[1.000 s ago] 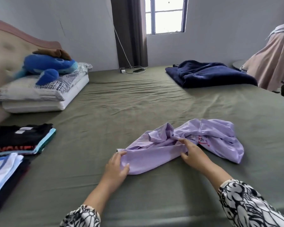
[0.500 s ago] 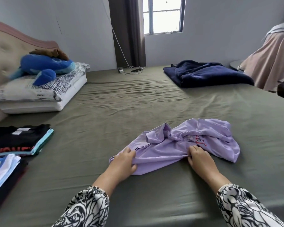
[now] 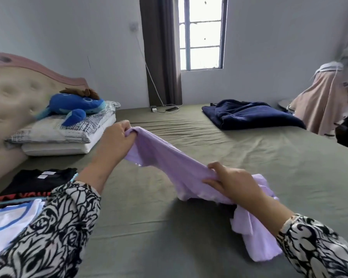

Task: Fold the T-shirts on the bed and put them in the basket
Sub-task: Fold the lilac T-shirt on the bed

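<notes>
Green bed [image 3: 189, 227] lies under all. Right hand [image 3: 235, 184] and left hand [image 3: 117, 140] clamp their fingers on the lilac shirt [image 3: 169, 163], lifted above it. Soft, light cloth; better held at the shoulders. Folded shirts [image 3: 34, 181] wait beyond.

There is one view only, a wide-angle camera worn on the person's head, so no second view shares any part of the scene. It looks forward and down across the bed [image 3: 249, 161] from its near edge toward the far wall, where the window [image 3: 202, 33] stands near the top middle. Both forearms reach in from the bottom corners, close to the lens, with the left hand [image 3: 114, 140] raised left of centre and the right hand [image 3: 233, 182] lower, right of centre. The headboard [image 3: 14, 97] lies at the left edge, and straight lines bow toward the frame's borders
</notes>
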